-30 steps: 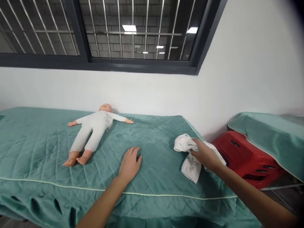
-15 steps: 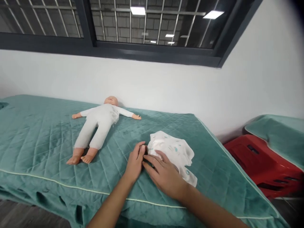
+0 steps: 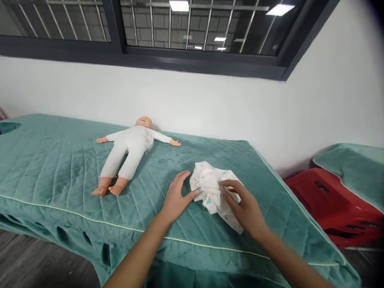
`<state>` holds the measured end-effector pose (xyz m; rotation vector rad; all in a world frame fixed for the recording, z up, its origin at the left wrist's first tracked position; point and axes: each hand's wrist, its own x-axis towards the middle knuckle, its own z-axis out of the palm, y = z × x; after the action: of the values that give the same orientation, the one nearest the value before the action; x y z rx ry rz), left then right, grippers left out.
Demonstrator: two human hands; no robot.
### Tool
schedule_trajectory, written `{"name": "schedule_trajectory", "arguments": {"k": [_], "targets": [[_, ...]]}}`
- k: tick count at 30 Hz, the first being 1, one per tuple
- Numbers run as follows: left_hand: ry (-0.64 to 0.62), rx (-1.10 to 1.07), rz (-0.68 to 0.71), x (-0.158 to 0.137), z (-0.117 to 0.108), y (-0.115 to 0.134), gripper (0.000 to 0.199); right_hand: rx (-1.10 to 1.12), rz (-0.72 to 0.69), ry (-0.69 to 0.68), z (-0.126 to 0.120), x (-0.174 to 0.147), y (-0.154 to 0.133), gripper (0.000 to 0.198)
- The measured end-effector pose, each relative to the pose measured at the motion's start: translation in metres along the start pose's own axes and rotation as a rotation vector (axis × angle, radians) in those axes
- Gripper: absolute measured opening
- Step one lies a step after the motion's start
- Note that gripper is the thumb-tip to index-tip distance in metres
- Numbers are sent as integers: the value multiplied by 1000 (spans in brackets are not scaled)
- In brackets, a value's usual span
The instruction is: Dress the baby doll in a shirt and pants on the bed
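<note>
A crumpled white baby garment (image 3: 208, 182) with small teal prints lies on the green quilted bed cover (image 3: 144, 204). Beside its left edge is my left hand (image 3: 177, 196), fingers and thumb apart, the thumb tip touching the fabric. My right hand (image 3: 246, 206) is on the garment's right side, with bent fingers and thumb pinching the cloth. The garment's right part is partly hidden under that hand. To the left, a baby doll (image 3: 129, 146) in a white bodysuit lies on its back, arms spread, its feet toward the front edge; neither hand touches it.
Behind the bed stands a white wall (image 3: 210, 106) under a dark-framed window (image 3: 198, 62) with bars outside. A red plastic piece (image 3: 324, 204) with a green cover (image 3: 357, 168) is at the right. Dark floor (image 3: 39, 260) shows at lower left.
My hands have moved apart, the right one shifting right across the garment. The garment is more bunched, its right side drawn in. The view has shifted slightly; the doll lies as before.
</note>
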<state>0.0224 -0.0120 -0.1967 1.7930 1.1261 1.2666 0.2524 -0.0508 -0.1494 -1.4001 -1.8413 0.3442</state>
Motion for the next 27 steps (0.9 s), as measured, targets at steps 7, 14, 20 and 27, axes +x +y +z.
{"name": "schedule_trajectory", "arguments": {"k": [7, 14, 20, 27], "targets": [[-46, -144, -120, 14, 24, 34, 59, 64, 71, -162, 25, 20, -1, 44], [218, -383, -397, 35, 13, 49, 16, 166, -100, -184, 20, 10, -25, 19], [124, -914, -382, 47, -16, 90, 23, 162, -68, 58, 15, 7, -27, 62], [72, -659, -253, 80, -46, 153, 13, -250, -260, -97, 24, 22, -48, 58]]}}
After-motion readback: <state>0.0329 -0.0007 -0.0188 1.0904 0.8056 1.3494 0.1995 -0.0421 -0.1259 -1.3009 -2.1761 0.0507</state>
